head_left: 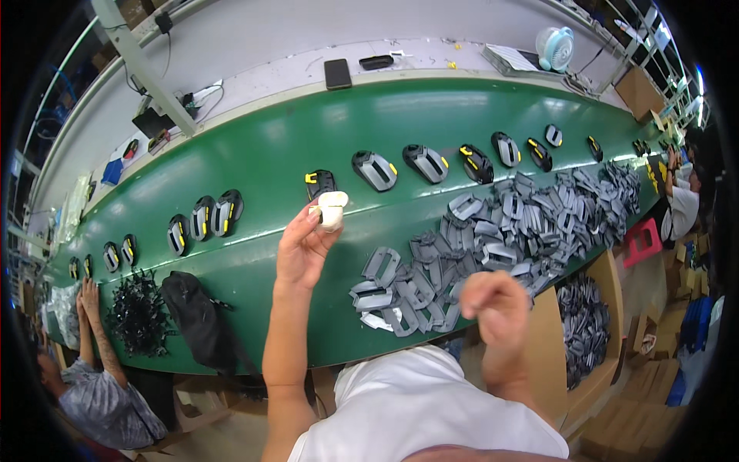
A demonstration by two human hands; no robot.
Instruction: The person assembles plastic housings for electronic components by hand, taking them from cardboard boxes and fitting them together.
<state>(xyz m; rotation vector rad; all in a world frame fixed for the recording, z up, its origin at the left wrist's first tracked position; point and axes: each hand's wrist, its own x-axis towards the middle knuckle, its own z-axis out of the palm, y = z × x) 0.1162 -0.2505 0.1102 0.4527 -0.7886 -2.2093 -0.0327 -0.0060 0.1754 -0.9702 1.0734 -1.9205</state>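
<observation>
My left hand [302, 250] is raised over the green conveyor belt [269, 281], its fingers closed round a small white earbud case [332, 219]. The case's lid is flipped up. Just behind it on the belt lies a black part with a yellow piece [317, 182]. To the right, my right hand [499, 306] hovers above the near edge of a heap of grey plastic frames [439, 269]. Its fingers are curled in and slightly blurred; whatever they may hold is hidden.
Several black-and-grey shells with yellow tabs [375, 171] line the belt. Left of me lie a black bag [196, 316] and a pile of small black parts [138, 312]. A cardboard box [548, 339] of grey parts stands at right. A phone [337, 74] rests on the back ledge. Co-workers [108, 396] sit at both ends.
</observation>
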